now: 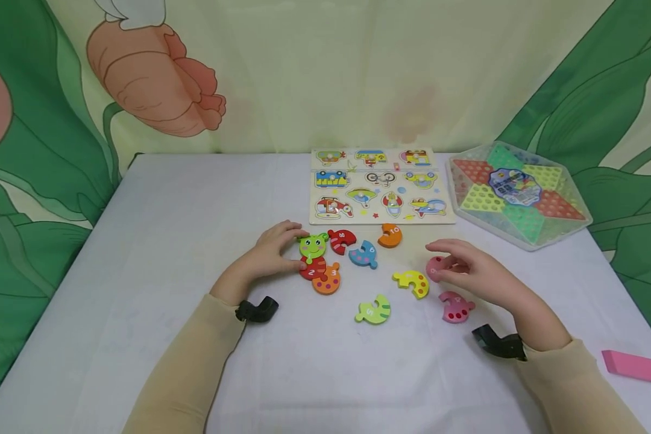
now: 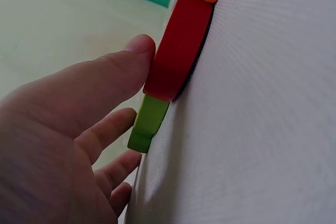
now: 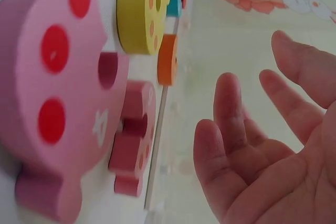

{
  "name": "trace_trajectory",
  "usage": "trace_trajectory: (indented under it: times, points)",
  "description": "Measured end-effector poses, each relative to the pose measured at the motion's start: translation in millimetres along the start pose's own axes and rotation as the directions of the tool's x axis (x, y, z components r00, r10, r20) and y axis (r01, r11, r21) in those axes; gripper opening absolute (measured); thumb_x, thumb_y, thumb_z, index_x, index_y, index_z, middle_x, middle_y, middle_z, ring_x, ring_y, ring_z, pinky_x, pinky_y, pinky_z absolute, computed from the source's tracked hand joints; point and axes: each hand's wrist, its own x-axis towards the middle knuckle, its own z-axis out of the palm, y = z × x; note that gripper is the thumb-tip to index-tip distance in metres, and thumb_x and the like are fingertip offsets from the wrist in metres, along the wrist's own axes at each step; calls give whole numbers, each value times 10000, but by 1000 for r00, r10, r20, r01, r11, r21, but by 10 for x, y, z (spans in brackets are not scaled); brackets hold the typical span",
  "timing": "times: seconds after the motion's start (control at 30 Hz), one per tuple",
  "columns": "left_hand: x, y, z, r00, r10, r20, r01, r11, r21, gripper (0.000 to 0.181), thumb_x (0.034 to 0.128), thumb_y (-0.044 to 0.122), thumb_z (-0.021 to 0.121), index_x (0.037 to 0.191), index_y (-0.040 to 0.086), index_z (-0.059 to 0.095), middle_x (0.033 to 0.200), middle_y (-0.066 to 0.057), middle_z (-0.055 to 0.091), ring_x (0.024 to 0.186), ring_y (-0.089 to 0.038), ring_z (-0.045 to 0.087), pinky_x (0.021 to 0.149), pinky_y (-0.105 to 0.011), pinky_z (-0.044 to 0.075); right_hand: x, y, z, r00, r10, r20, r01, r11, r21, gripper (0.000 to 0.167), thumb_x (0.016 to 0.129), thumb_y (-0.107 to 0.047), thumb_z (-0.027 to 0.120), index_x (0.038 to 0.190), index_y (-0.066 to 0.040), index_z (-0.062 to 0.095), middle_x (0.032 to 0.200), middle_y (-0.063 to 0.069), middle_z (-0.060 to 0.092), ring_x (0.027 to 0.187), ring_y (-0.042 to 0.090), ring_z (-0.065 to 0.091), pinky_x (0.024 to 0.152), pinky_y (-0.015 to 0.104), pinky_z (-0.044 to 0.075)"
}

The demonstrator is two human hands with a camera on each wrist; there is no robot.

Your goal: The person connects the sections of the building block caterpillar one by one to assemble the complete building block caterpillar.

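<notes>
My left hand [image 1: 268, 256] rests at the left side of a joined group of caterpillar puzzle pieces. Its thumb touches the red piece numbered 2 [image 2: 177, 51], and its fingers lie loosely by the green smiling head piece [image 1: 312, 246]. An orange dotted piece numbered 3 [image 1: 327, 282] fits against the red one. Over a pink piece [image 1: 434, 269], partly hidden by it, hovers my right hand [image 1: 474, 268], its fingers loosely spread and holding nothing. Closer to the right wrist lies a pink piece numbered 4 [image 3: 79, 87] with red dots.
Loose pieces lie between the hands: red [image 1: 340, 241], blue [image 1: 364, 255], orange [image 1: 390, 235], yellow [image 1: 412, 283] and light green [image 1: 374, 310]. Behind them are a vehicle puzzle board [image 1: 380, 187] and a hexagonal game box [image 1: 521, 196]. A pink block [image 1: 633, 366] sits at the right edge.
</notes>
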Motion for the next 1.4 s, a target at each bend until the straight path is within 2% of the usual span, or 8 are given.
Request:
trace_trajectory:
  times: [0.27,0.53,0.7,0.77,0.87,1.07,1.27,1.4]
  points:
    - [-2,2,-1,1000,5,4,-5,1000,7,637,737,423,688,1303,246,457,1450,-15,288,1397,-248,99,1108,-539,120,-171,177,-79,1000,-26,-19,25,999,-32,483,854,-198,620,1297,-86,463,1277,117,473,997,221,576,769,148,474]
    - [37,24,-5,1000,-2,5,2,1000,15,637,741,412,682,1316,272,445,1459,-1,272,1396,-240,93,1096,-558,143,-300,372,-45,994,19,106,-9,995,-98,539,807,-288,664,1287,-115,492,1257,125,484,1036,252,494,767,217,480]
    - [25,8,-21,1000,9,10,-9,1000,14,637,741,409,679,1316,266,447,1459,4,271,1395,-235,101,1109,-532,117,-336,448,22,990,24,137,-6,992,-126,626,765,-381,682,1297,-117,485,1301,145,458,1176,340,423,946,464,423]
    - [15,0,-18,1000,12,15,-12,1000,11,635,743,410,676,1316,263,447,1459,6,272,1395,-232,103,1115,-519,105,-338,459,53,988,27,151,-8,993,-121,652,749,-381,696,1301,-114,475,1320,161,437,1228,382,358,964,571,353]
    - [10,0,-8,1000,12,19,-12,1000,9,633,746,411,673,1319,264,447,1460,7,272,1398,-227,99,1117,-514,100,-338,454,92,983,54,178,-29,990,-141,670,720,-381,720,1287,-122,477,1337,170,388,1235,412,290,942,631,329]
    - [21,9,11,1000,4,12,-4,1000,8,630,746,402,677,1319,273,449,1462,18,271,1399,-222,98,1117,-516,106,-336,439,117,984,72,161,-40,980,-195,614,699,-337,749,1216,-107,512,1289,150,399,1192,385,317,927,614,357]
    - [30,-8,12,1000,9,13,-9,1000,15,627,751,386,674,1322,265,446,1462,6,274,1399,-228,98,1118,-515,99,-332,397,61,984,120,133,-97,981,-168,730,728,-385,720,1298,-43,417,1284,239,448,1160,401,428,910,563,412]
    - [14,-12,3,1000,3,17,-3,1000,17,629,752,387,675,1324,266,444,1464,4,270,1399,-226,98,1118,-514,98,-279,342,59,990,77,115,-63,991,-121,710,757,-351,704,1336,-77,398,1275,234,466,1087,347,486,865,472,475]
